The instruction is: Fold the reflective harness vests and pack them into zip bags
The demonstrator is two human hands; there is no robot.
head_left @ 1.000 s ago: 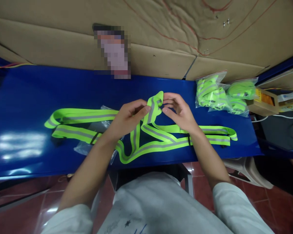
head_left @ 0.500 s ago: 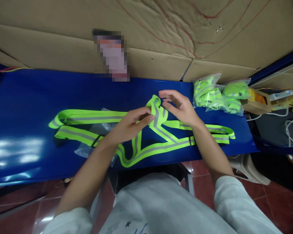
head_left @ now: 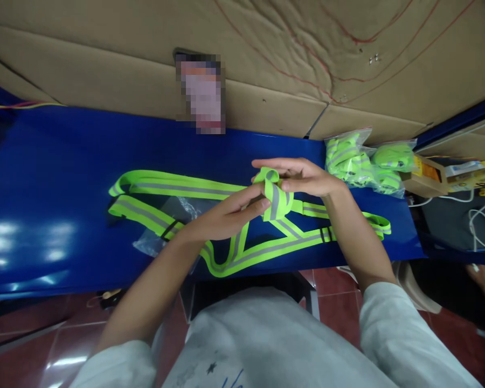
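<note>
A neon-yellow reflective strap harness (head_left: pixel 173 188) with grey stripes lies spread over the blue table (head_left: pixel 56 178). Both hands work on a small rolled bundle of its strap (head_left: pixel 275 197) above the table's middle. My left hand (head_left: pixel 226 215) pinches the bundle from the left with fingers and thumb. My right hand (head_left: pixel 303 178) holds it from the right, thumb pressed on the roll and fingers stretched over its top. The rest of the strap trails down and left from the bundle to the table.
A clear plastic bag (head_left: pixel 161 226) lies under the strap at the left. Bagged neon straps (head_left: pixel 364 161) are piled at the right end of the table. Cardboard sheets (head_left: pixel 105 70) stand behind. A box and white cables (head_left: pixel 461 183) sit at far right.
The loose loop of strap held between the hands has been rolled into a tighter bundle. Both hands have closed in on it, and more strap has been drawn toward the centre.
</note>
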